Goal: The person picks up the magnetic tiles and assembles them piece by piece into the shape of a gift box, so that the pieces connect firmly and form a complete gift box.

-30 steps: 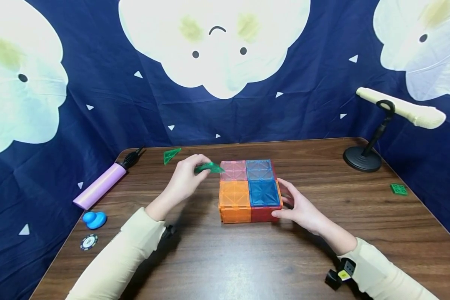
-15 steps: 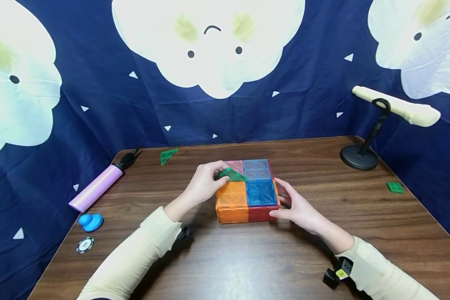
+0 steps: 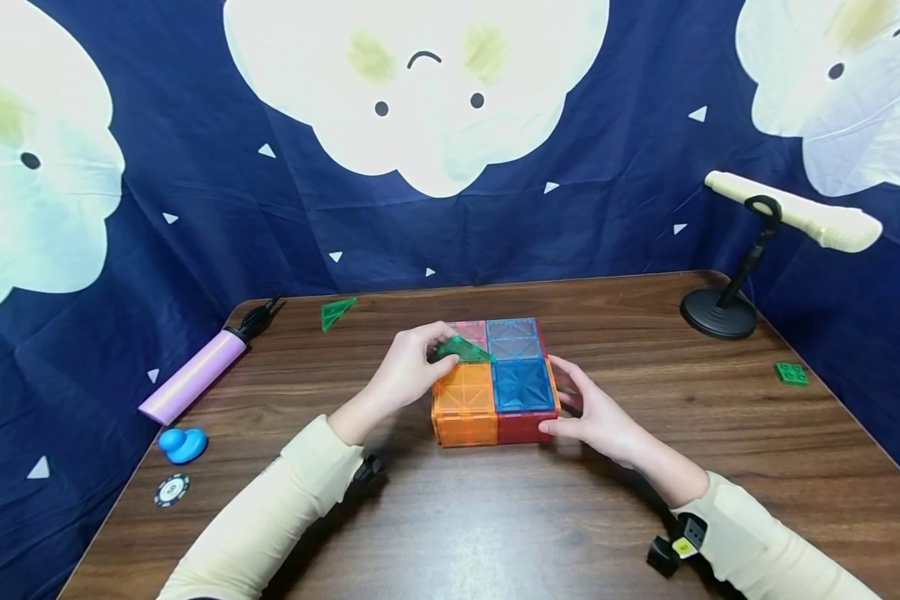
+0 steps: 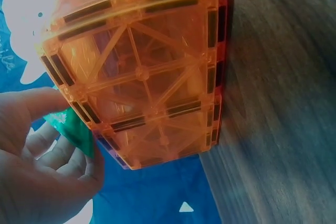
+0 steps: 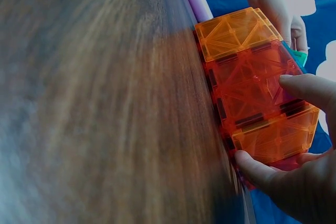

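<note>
A low box of translucent magnetic tiles (image 3: 462,390) stands on the wooden table, its top made of pink, orange and blue squares, with orange and red sides. Between thumb and fingers my left hand (image 3: 407,367) pinches a green triangular magnetic tile (image 3: 466,351), whose far tip lies over the middle of the box top. The left wrist view shows this green tile (image 4: 73,130) right at the box's upper edge, fingers behind it. My right hand (image 3: 598,414) holds the box at its right front corner, the thumb (image 5: 300,85) on the red front tile and fingers along the orange side.
Another green triangular tile (image 3: 337,313) lies at the back left. Along the left edge are a purple hand pump (image 3: 193,377), a blue rubber duck (image 3: 183,446) and a poker chip (image 3: 172,490). A microphone on a stand (image 3: 718,315) and a green toy brick (image 3: 791,373) are at right.
My left hand has moved right, bringing the green triangular tile from beside the box to over its top, and has stayed there for the last half second. The right hand keeps its hold.
</note>
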Demonstrator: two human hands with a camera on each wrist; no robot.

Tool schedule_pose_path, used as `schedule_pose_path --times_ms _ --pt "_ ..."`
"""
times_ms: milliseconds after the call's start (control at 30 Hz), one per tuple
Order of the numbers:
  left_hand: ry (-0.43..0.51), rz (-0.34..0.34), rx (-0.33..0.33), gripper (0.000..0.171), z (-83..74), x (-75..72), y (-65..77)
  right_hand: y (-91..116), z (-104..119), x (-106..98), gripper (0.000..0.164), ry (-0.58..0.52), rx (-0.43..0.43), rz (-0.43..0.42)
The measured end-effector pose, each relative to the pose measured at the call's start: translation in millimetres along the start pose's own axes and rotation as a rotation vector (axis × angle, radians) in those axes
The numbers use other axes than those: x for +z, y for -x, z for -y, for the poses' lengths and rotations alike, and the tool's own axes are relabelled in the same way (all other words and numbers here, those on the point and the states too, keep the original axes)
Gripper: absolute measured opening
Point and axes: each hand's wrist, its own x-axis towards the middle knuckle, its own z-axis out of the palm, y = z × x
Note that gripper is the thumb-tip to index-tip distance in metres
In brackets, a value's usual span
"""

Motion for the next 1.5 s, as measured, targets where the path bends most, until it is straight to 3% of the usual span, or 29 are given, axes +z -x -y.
schedule_pose_path --times_ms 133,200,300,367,433,533,667,767,900,1067,1267,1500 --pt "0.038 -0.018 -0.032 0.024 7.8 -10.8 -5.6 -0.1 0.0 0.7 0.093 -0.001 0.003 0.002" --pt "0.019 -0.05 -0.071 0.036 20.5 -21.2 -13.9 -0.3 -0.1 1.4 0.093 0.001 0.002 -0.002" --pt "-0.121 -0.096 -0.161 0.046 54.1 -41.4 -29.6 -0.5 -1.4 2.9 0.093 -0.004 0.003 -0.003" --pt "-0.234 -0.089 -0.24 0.047 83.4 -55.1 -37.0 -0.9 -2.0 4.0 0.093 -0.012 -0.001 0.001" --pt "-0.367 -0.026 -0.339 0.051 111.1 -67.7 -39.6 -1.2 -3.1 4.6 0.092 -0.018 -0.004 0.006" --pt "-0.495 0.125 -0.495 0.061 144.1 -81.8 -35.9 -1.4 -4.1 4.8 0.092 -0.024 -0.006 0.007" --pt "-0.553 0.279 -0.638 0.072 163.3 -92.1 -27.2 -1.7 -3.8 4.8 0.092 -0.023 -0.009 0.007" --pt "-0.553 0.31 -0.647 0.073 162.8 -94.1 -22.0 -2.6 -2.1 5.2 0.092 -0.019 -0.02 0.01" --pt "-0.54 0.332 -0.56 0.068 152.1 -89.5 -14.8 -2.6 -0.4 4.9 0.092 -0.009 -0.019 0.007" --pt "-0.52 0.409 -0.463 0.085 130.9 -75.1 1.1 -0.3 -0.5 1.5 0.092 0.017 -0.014 -0.004" --pt "-0.528 0.464 -0.37 0.089 100.3 -55.4 25.6 2.4 -0.3 -0.5 0.093 0.027 -0.007 -0.014" --pt "-0.634 0.463 -0.258 0.088 72.0 -40.2 51.3 1.3 -1.3 0.5 0.092 0.029 -0.012 -0.008"
